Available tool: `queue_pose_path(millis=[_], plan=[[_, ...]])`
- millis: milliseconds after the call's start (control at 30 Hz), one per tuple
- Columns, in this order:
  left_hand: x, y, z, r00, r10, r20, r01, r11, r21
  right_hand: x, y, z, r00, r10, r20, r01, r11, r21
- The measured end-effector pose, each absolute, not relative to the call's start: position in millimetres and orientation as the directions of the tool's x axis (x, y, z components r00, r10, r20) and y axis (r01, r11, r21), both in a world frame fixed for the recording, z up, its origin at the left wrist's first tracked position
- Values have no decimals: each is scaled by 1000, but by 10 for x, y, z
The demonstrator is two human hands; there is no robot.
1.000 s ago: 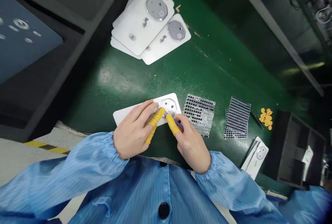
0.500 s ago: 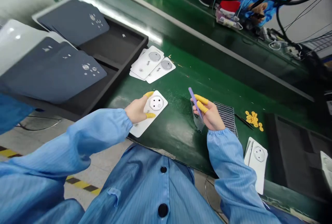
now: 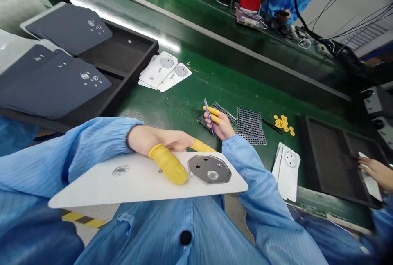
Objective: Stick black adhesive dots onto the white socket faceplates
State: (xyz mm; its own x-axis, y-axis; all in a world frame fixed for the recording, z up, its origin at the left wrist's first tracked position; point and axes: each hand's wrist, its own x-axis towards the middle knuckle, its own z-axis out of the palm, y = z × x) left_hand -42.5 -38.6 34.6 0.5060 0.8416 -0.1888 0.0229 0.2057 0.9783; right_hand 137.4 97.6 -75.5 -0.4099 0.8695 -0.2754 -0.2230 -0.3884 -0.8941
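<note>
My left hand, with yellow finger cots, grips a white phone back cover and holds it up close to the camera, tilted. The cover's grey octagonal lens ring faces up, beside my thumb. Over the table, my right hand, also in finger cots, pinches slim purple tweezers; whether anything is at their tip is too small to tell. Under and beside that hand lie black sheets of small dotted parts.
White covers lie stacked near a black tray with dark sheets. Rightward are yellow finger cots, black tweezers, more covers and another black tray, where another person's hand holds a white panel.
My left hand has lifted the white cover off the table and brought it close to the camera. My right hand still holds the tweezers. Another person's hand has appeared at the right.
</note>
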Motion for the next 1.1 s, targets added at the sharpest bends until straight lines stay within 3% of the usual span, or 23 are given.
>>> queue_pose_path(millis=[100,200,333,500,567,633,700,767,833,900,933,1000,1100], plan=[[-402,-367,475,598,745,-294,-133,454,881,1359,969,-758,-396,879,-266,-241,-379,-894],[-423,-308,635,658,669,-346,-186,590,786,1343,961,-775,-373,892,-254,-245,-359,-900],[-423,-286,711,736,582,-345,-151,638,755,1357,974,-814,-291,928,-234,-229,-305,-925],[-445,-211,715,733,574,-365,-101,623,776,1399,1168,-813,-120,980,-161,-138,-177,-974],[-472,-107,759,809,482,-335,-28,602,798,1402,1254,-754,-57,991,-123,-67,-127,-990],[-470,19,805,889,347,-299,64,553,831,1421,1267,-639,-9,996,-86,10,-86,-996],[-398,142,791,896,330,-297,117,471,875,1481,1170,-483,19,998,-52,73,-54,-996],[-231,245,659,789,525,-318,134,358,924,1578,967,-327,40,999,-29,110,-33,-993],[32,317,401,545,807,-228,158,168,973,1700,687,-220,62,998,-28,112,-35,-993],[354,347,83,286,954,88,161,-138,977,1854,383,-188,98,994,-42,86,-50,-995],[517,348,-66,232,945,230,193,-277,941,1953,239,-197,131,990,-45,77,-56,-995],[789,355,-291,299,895,330,279,-413,867,2212,-17,-241,223,974,-43,91,-65,-994],[931,531,-404,527,824,208,429,-470,771,2768,-317,-306,387,922,-26,171,-99,-980]])
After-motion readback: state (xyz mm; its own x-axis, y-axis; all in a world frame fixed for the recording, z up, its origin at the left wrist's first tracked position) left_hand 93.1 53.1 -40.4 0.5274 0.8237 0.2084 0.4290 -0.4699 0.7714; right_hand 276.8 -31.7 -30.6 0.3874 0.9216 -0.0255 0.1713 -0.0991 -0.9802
